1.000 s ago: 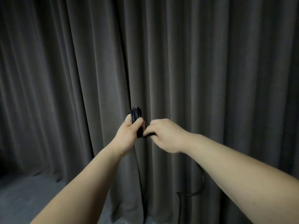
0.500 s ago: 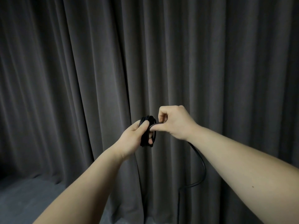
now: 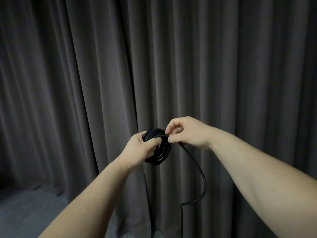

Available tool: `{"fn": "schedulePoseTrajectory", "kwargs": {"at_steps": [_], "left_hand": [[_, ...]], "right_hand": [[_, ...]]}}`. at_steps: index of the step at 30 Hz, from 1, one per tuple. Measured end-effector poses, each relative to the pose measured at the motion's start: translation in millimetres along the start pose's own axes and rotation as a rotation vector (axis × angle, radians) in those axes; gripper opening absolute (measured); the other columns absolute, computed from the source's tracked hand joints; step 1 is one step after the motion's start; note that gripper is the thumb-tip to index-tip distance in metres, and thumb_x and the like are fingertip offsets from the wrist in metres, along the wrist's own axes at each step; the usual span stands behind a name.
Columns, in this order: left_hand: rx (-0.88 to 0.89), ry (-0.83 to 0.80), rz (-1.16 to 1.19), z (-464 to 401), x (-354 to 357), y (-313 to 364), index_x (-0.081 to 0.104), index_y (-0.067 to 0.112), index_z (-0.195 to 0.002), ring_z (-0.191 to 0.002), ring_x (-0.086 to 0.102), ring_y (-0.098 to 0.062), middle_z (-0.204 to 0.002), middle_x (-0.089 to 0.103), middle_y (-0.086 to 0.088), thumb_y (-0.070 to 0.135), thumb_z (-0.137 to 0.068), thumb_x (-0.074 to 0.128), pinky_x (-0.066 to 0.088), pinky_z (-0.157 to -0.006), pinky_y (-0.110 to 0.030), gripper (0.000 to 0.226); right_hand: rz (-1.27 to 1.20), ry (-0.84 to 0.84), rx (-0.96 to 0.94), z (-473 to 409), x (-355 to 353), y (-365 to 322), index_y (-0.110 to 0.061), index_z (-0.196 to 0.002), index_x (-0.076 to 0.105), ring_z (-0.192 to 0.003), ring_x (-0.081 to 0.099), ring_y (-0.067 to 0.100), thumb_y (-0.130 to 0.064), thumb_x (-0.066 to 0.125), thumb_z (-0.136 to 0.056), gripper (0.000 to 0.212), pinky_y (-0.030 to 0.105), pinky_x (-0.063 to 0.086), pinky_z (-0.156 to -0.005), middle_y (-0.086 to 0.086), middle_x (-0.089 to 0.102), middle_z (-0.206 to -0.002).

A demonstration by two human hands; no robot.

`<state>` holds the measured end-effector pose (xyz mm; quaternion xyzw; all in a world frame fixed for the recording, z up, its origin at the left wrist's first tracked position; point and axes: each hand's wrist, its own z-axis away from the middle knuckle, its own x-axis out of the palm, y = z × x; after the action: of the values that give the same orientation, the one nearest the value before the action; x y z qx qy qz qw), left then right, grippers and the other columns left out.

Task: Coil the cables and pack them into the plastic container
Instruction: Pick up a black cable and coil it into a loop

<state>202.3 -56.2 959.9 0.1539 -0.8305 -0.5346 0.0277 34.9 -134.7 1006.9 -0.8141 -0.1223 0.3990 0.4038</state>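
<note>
Winding goes best if the left hand (image 3: 139,150), its grip clenched around the black cable coil (image 3: 160,148) at centre frame, stays steady while the right hand (image 3: 187,133), pinching the loose strand (image 3: 199,170) trailing toward lower centre, lays even loops; no container shows

The black cable (image 3: 199,170) runs off the bottom edge — its loose end unseen — both forearms cropped.

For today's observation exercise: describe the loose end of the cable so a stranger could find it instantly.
Start at the grey curtain filling the background, then find the black coil gripped in the left hand. From the right hand pinching the coil's top, a single black strand hangs down alone, unlike the bundled loops.
</note>
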Motion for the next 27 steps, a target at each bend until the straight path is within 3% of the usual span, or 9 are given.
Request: {"fn": "schedulePoseTrajectory", "kwargs": {"at_steps": [4,10,14,16,19,22,24,27], "left_hand": [[-0.006,0.070,0.147,1.1,-3.8,0.1,0.051,0.010,-0.077,-0.040,0.021,-0.003,-0.048,0.028,0.011,0.001,-0.096,0.051,0.018,-0.045,-0.019,0.021],[-0.090,0.025,0.319,1.9,0.5,9.1,0.054,0.007,-0.087,-0.038,0.018,-0.002,-0.050,0.025,0.009,0.013,-0.093,0.055,0.021,-0.044,-0.015,0.009],[-0.115,0.014,0.444,1.5,-2.5,14.8,0.054,0.009,-0.081,-0.033,0.021,-0.001,-0.045,0.027,0.010,0.030,-0.078,0.057,0.028,-0.051,-0.019,0.021],[-0.110,0.034,0.476,1.8,-2.3,13.4,0.053,0.010,-0.079,-0.033,0.022,0.000,-0.045,0.029,0.011,0.031,-0.079,0.056,0.028,-0.051,-0.017,0.021],[-0.085,0.122,0.554,-1.7,-6.5,9.5,0.049,0.014,-0.076,-0.035,0.022,-0.001,-0.046,0.030,0.011,0.030,-0.078,0.059,0.014,-0.060,-0.020,0.019],[-0.069,0.228,0.630,-7.5,-12.6,8.1,0.049,0.017,-0.074,-0.035,0.024,-0.002,-0.048,0.032,0.011,0.026,-0.084,0.061,0.016,-0.056,-0.015,0.019],[-0.053,0.278,0.681,-10.3,-13.2,7.9,0.049,0.017,-0.072,-0.035,0.025,-0.002,-0.050,0.030,0.009,0.022,-0.094,0.055,0.026,-0.045,-0.012,0.024],[-0.049,0.350,0.695,-13.5,-13.3,6.5,0.048,0.019,-0.072,-0.037,0.025,-0.003,-0.050,0.030,0.009,0.023,-0.097,0.054,0.029,-0.049,-0.015,0.026]], "right_hand": [[-0.080,-0.057,0.121,1.9,-0.9,3.9,-0.011,-0.087,0.058,-0.055,0.057,0.016,0.001,0.059,-0.088,0.013,0.020,0.044,-0.049,0.006,0.062,-0.067],[-0.203,0.400,0.020,-14.4,15.2,15.9,-0.017,-0.073,0.067,-0.052,0.050,0.011,-0.014,0.073,-0.082,0.011,0.018,0.040,-0.047,-0.002,0.060,-0.062],[-0.205,0.417,0.066,-14.8,21.5,18.4,-0.015,-0.060,0.056,-0.051,0.047,0.012,-0.038,0.072,-0.082,0.035,0.022,0.039,-0.051,0.000,0.053,-0.056],[-0.307,0.352,0.099,-13.5,22.1,20.7,-0.014,-0.067,0.056,-0.053,0.048,0.014,-0.034,0.069,-0.086,0.031,0.024,0.040,-0.055,0.001,0.054,-0.058],[-0.363,0.227,0.203,-8.2,20.3,26.4,-0.016,-0.083,0.060,-0.056,0.056,0.013,-0.019,0.065,-0.089,0.009,0.027,0.043,-0.062,0.003,0.063,-0.070],[-0.328,0.171,0.298,-2.2,25.5,37.2,-0.018,-0.087,0.053,-0.060,0.063,0.016,-0.006,0.061,-0.086,0.014,0.026,0.041,-0.058,0.006,0.065,-0.075],[-0.369,0.190,0.345,-0.4,30.0,42.6,-0.018,-0.084,0.050,-0.060,0.065,0.019,-0.003,0.058,-0.086,0.017,0.029,0.047,-0.062,0.005,0.065,-0.072],[-0.421,0.344,0.404,-1.0,31.5,50.1,-0.015,-0.080,0.052,-0.057,0.064,0.016,-0.006,0.061,-0.087,0.015,0.033,0.053,-0.068,0.005,0.062,-0.070]]}}
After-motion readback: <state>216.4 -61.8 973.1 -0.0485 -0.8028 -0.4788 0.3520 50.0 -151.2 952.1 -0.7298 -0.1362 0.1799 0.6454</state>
